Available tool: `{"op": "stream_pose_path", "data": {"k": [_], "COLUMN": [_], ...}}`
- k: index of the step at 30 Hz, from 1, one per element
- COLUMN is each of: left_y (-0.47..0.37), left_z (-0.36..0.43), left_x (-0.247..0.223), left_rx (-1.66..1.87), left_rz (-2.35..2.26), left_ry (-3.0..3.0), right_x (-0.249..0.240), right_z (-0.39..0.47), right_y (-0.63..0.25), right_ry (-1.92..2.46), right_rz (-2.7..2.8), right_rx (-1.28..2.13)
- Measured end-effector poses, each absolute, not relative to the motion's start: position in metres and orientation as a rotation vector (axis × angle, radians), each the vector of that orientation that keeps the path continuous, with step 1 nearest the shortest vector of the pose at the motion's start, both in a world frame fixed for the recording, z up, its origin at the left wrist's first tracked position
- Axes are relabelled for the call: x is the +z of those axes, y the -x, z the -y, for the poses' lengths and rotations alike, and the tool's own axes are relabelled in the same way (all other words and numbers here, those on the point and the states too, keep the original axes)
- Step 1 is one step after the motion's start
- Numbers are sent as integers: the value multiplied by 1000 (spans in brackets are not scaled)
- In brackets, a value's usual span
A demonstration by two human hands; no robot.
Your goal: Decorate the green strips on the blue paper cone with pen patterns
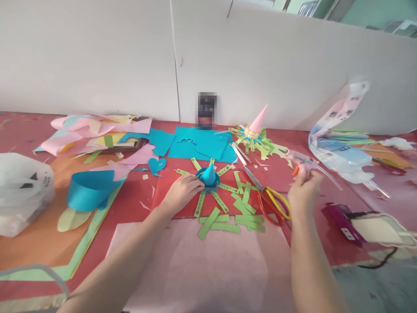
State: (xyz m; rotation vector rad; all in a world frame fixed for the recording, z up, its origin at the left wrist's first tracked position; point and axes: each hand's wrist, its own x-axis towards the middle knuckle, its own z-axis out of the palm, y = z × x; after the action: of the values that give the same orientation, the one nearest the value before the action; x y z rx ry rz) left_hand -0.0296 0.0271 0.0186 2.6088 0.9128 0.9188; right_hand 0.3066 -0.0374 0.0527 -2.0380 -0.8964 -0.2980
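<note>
My right hand (pixel 304 189) is wrapped round a pink glue gun (pixel 298 160) with an orange trigger, raised to the right of the scissors. The fingers of my left hand (pixel 183 190) are closed at the near left edge of a blue paper ring with a blue paper cone (pixel 208 177) in it; fingertip contact is partly hidden. Green patterned paper strips (pixel 221 202) spread out from this ring like rays. It sits on a red paper sheet (pixel 163 187). Plain green strips (pixel 221 227) lie scattered nearby. Scissors (pixel 269 198) with red and yellow handles lie partly spread beside them.
A similar piece with a pink cone (pixel 258 119) stands behind. Blue paper sheets (pixel 198 150), a blue heart (pixel 157 165) and pink scraps (pixel 104 130) lie at the back left. A white plastic bag (pixel 24 193) is far left. A purple power bank-like box (pixel 343 222) lies right.
</note>
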Motion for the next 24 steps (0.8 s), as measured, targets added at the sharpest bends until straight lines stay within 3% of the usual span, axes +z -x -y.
{"op": "stream_pose_path", "data": {"k": [5,10,24], "left_y": [29,29,26], "left_z": [-29,-29,-26], "left_x": [14,12,19], "left_rx": [953,1018,1109], "left_rz": [-943,-960,-938], "left_ry": [-2513,-2394,-2164], "right_x": [72,58,26], "right_z": [65,81,79], "right_y": [-255,-216,-189], "right_ry": [2039,2122,2120], "right_rz": [881,1033,1308], "right_rx": [-187,-62,-357]}}
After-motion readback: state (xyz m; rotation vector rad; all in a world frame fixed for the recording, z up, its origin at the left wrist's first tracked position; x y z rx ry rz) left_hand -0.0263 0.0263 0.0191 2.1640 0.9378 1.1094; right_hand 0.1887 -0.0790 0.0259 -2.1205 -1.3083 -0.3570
